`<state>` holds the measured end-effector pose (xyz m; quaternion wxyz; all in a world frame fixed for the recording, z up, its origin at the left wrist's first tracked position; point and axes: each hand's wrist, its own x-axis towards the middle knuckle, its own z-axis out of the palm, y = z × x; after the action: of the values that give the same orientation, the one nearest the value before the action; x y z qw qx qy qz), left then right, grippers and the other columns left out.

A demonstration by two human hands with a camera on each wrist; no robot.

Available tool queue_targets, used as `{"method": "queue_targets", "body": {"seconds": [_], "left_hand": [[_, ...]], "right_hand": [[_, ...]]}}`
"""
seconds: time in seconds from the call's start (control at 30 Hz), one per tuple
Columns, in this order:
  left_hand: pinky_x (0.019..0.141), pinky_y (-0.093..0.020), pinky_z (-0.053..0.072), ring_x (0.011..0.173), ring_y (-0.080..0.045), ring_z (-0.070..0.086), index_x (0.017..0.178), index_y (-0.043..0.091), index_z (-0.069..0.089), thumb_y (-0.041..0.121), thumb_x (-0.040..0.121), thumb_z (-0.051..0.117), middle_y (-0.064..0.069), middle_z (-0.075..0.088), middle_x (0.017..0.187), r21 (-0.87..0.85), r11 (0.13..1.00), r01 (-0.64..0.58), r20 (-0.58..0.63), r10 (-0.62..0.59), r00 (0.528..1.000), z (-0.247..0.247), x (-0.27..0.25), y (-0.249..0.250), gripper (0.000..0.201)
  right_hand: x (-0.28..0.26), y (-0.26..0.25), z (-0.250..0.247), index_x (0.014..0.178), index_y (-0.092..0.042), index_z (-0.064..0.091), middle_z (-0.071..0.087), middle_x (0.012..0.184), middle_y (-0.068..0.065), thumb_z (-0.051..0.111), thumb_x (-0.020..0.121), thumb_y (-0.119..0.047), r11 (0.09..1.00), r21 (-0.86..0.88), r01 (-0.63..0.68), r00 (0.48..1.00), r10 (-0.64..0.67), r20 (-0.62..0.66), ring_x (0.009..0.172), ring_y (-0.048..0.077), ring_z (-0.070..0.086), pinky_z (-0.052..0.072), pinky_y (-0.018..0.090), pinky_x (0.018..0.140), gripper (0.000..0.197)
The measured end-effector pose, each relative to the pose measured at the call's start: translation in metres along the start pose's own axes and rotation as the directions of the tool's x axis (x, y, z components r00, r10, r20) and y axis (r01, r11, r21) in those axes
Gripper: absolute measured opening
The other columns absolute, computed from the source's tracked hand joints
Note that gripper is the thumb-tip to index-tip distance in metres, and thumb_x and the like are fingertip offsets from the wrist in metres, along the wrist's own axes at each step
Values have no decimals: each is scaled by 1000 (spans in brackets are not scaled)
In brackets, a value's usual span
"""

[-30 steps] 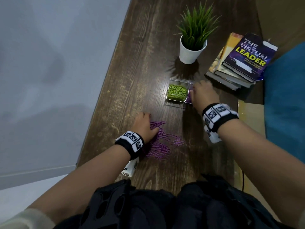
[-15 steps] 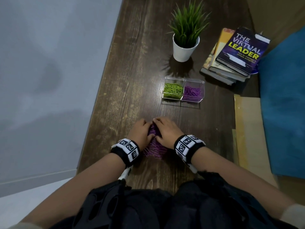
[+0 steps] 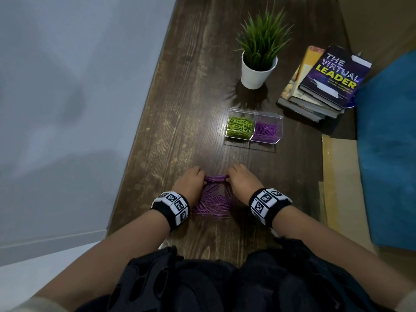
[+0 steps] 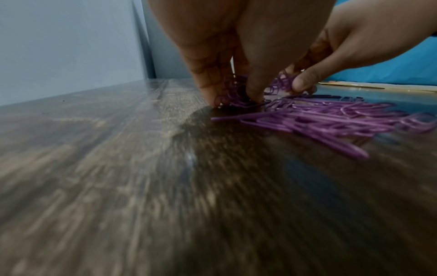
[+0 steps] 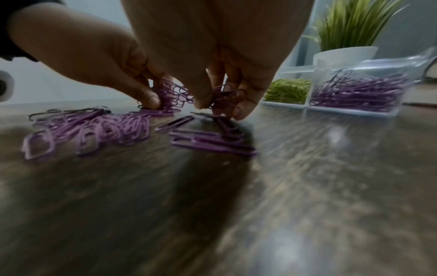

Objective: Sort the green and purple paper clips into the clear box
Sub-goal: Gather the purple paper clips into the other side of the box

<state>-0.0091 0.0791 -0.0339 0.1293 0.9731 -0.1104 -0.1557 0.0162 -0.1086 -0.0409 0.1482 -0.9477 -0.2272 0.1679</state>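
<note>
Here, left hand (image 3: pixel 190 184) and right hand (image 3: pixel 242 182) each pinch 1 end of a purple clip bunch (image 3: pixel 215 178) above the desk (image 3: pixel 180 109). Loose purple clips (image 3: pixel 212 204) lie between the wrists.

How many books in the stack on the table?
4 visible, all in one stack at the table's far right, beside the potted plant: the purple "The Virtual Leader" on top, three beneath. More may be hidden underneath.

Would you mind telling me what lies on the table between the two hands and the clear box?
Nothing: in the head view, bare dark wood separates the left hand and right hand from the clear box. The loose purple paper clips lie nearer the person.
</note>
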Motion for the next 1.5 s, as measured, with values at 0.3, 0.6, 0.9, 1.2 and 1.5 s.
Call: {"method": "queue_targets", "body": {"seconds": [0.3,0.6,0.9,1.2,1.5], "left_hand": [[76,-33,40,98,-25,52,107,7,51,17,99,42,-9,53,108,-19,1000,5,14,-5,1000,-11,11,6,16],[65,-31,34,75,-21,48,102,11,46,18,97,45,-8,53,94,-185,982,39,42,-32,999,-45,39,34,8],[68,-30,44,76,-18,54,116,11,45,1,91,49,-8,58,107,-184,982,-26,63,38,997,-87,111,79,28],[92,-40,41,117,-37,51,127,-2,41,1,91,49,-21,45,131,142,968,-206,158,183,970,-98,176,129,37],[97,-40,37,121,-34,42,123,0,50,11,93,44,-18,49,128,436,823,-363,142,335,931,-69,200,144,33]], "right_hand": [[-20,33,-79,100,-15,59,62,94,1,48,98,-23,965,185,-184,980,195,-42,81,18,57,42,28,68,14],[22,100,-146,101,-12,59,63,98,10,52,95,-16,942,20,-335,919,331,-215,87,27,59,47,36,74,11],[71,95,-131,120,-2,56,59,119,20,45,93,-4,895,-316,-314,942,336,14,110,36,58,48,42,86,29],[38,114,-121,120,-9,61,54,124,9,58,92,-14,911,212,-355,878,403,-259,113,24,52,42,33,98,29],[-23,94,-81,104,-16,66,53,110,-1,56,92,-17,896,331,-295,914,366,-177,104,10,50,41,23,90,16]]}}
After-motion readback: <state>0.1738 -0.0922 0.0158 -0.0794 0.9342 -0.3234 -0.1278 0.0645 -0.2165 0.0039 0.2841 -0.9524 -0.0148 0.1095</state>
